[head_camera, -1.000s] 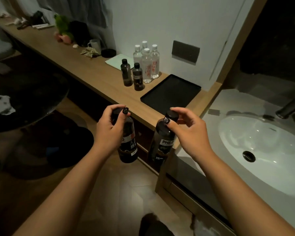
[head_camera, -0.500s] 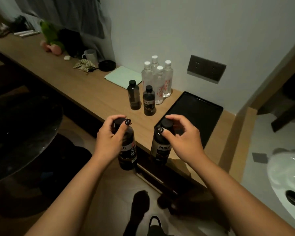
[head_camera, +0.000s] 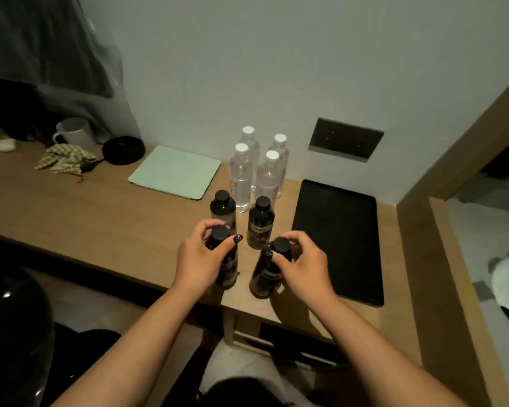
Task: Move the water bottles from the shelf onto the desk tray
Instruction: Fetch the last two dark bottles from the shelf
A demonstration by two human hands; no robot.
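My left hand [head_camera: 199, 261] grips a dark black-capped bottle [head_camera: 229, 268] by its neck, over the wooden desk's front edge. My right hand [head_camera: 301, 267] holds a second dark bottle [head_camera: 265, 277] the same way, just right of the first. Both bottles are upright at the desk surface; whether they rest on it I cannot tell. Two more dark bottles [head_camera: 260, 223] stand just behind them, and several clear white-capped water bottles [head_camera: 241, 177] stand further back by the wall. The black tray [head_camera: 338, 239] lies bare to the right of my right hand.
A pale green pad [head_camera: 175, 171] lies left of the clear bottles. Further left are a black round lid [head_camera: 123, 150], a white mug [head_camera: 75, 133] and a crumpled cloth [head_camera: 65, 161]. A dark wall socket plate [head_camera: 346, 139] sits above the tray. A wooden partition [head_camera: 453, 259] borders the desk on the right.
Both hands have carried their dark bottles up and forward, from below the desk edge to the desk surface beside the tray. The view has closed in on the desk.
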